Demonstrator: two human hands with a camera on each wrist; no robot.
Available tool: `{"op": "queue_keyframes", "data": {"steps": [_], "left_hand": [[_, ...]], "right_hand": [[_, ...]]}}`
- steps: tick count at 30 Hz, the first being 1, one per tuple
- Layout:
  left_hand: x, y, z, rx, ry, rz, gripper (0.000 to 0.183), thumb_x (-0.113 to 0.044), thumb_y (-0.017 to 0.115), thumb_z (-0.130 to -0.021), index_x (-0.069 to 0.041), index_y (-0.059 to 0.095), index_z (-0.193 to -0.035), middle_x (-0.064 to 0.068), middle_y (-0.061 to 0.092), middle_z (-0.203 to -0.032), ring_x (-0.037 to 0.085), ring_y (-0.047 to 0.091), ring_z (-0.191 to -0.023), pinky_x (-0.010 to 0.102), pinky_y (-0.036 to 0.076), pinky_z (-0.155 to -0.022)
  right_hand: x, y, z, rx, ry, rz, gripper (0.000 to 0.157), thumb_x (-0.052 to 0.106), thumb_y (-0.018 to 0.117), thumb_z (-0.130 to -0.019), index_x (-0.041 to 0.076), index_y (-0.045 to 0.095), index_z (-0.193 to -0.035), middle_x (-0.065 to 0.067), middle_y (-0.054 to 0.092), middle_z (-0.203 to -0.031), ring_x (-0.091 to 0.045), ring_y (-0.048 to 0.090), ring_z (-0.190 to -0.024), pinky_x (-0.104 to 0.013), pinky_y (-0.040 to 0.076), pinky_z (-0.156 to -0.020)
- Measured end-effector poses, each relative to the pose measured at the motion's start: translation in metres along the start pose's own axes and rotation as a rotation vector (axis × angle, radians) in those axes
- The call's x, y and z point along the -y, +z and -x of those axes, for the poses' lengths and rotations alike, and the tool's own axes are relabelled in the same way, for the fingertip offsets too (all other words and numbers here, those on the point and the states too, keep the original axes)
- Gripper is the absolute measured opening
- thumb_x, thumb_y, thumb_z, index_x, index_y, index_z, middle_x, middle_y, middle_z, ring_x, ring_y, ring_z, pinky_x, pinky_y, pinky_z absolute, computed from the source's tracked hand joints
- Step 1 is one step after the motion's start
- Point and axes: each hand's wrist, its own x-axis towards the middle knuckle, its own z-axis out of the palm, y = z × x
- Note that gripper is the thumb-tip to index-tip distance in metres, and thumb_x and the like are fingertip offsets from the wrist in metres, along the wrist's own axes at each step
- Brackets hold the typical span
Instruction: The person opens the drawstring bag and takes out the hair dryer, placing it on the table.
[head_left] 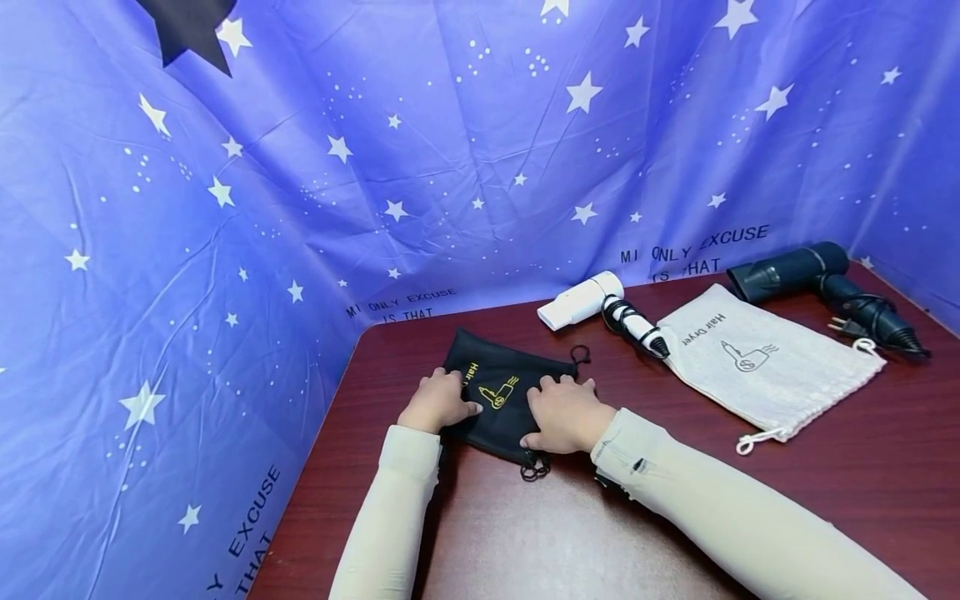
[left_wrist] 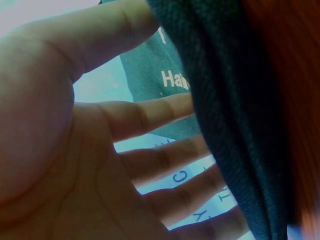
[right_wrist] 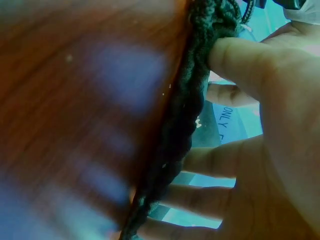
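A black drawstring pouch [head_left: 498, 400] with a yellow hair dryer drawing lies flat on the table. On its left end rests my left hand [head_left: 442, 400], thumb pointing in towards the drawing. My right hand [head_left: 566, 414] touches the gathered drawstring end, its fingers spread over the cloth. In the left wrist view, the fingers [left_wrist: 165, 165] reach straight out to the fabric edge [left_wrist: 220, 115]. The right wrist view has the spread fingers [right_wrist: 205, 162] against the pouch's ruffled opening [right_wrist: 177, 130]. Black cord loops [head_left: 535, 469] stick out at the near corner.
Behind and to the right lies a white hair dryer [head_left: 581, 302] with its cord wound round the handle. A white drawstring pouch [head_left: 765, 362] lies right of it, beside a black hair dryer [head_left: 795, 268]. Blue star-printed cloth [head_left: 480, 150] hangs along the back and left of the table [head_left: 517, 542].
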Motion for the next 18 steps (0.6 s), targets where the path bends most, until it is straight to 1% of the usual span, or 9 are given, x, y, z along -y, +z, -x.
{"op": "queue_keyframes", "data": {"steps": [6,10,15,18], "left_hand": [[-0.008,0.000,0.002,0.008,0.012,0.008,0.069,-0.042,0.081,-0.087,-0.002,0.061,-0.140,0.024,0.056,-0.143,0.046,0.056,-0.122,0.056,0.049,-0.105],[-0.013,0.000,0.002,0.013,0.022,-0.006,0.070,-0.043,0.080,-0.088,-0.002,0.060,-0.141,0.024,0.055,-0.144,0.046,0.056,-0.124,0.056,0.049,-0.106],[-0.019,0.001,0.002,0.021,0.031,-0.015,0.072,-0.043,0.080,-0.088,-0.002,0.058,-0.143,0.025,0.054,-0.146,0.046,0.055,-0.125,0.056,0.049,-0.106],[-0.022,0.002,0.002,0.029,0.043,-0.013,0.073,-0.042,0.080,-0.088,-0.002,0.057,-0.144,0.025,0.054,-0.145,0.046,0.054,-0.126,0.057,0.049,-0.106]], "right_hand": [[-0.003,0.001,0.007,-0.012,0.009,0.000,0.084,0.066,0.070,-0.087,0.002,0.060,-0.140,-0.022,0.060,-0.133,-0.053,0.056,-0.121,-0.080,0.044,-0.089],[-0.004,-0.001,0.013,-0.026,0.016,-0.009,0.083,0.065,0.072,-0.086,0.001,0.061,-0.138,-0.022,0.061,-0.130,-0.053,0.057,-0.119,-0.081,0.044,-0.088],[-0.005,-0.002,0.019,-0.037,0.027,-0.010,0.082,0.065,0.073,-0.085,0.001,0.062,-0.136,-0.022,0.063,-0.128,-0.053,0.058,-0.118,-0.081,0.044,-0.086],[-0.007,-0.001,0.023,-0.053,0.032,-0.005,0.081,0.065,0.074,-0.084,0.001,0.063,-0.134,-0.021,0.064,-0.126,-0.051,0.060,-0.115,-0.080,0.045,-0.085]]}}
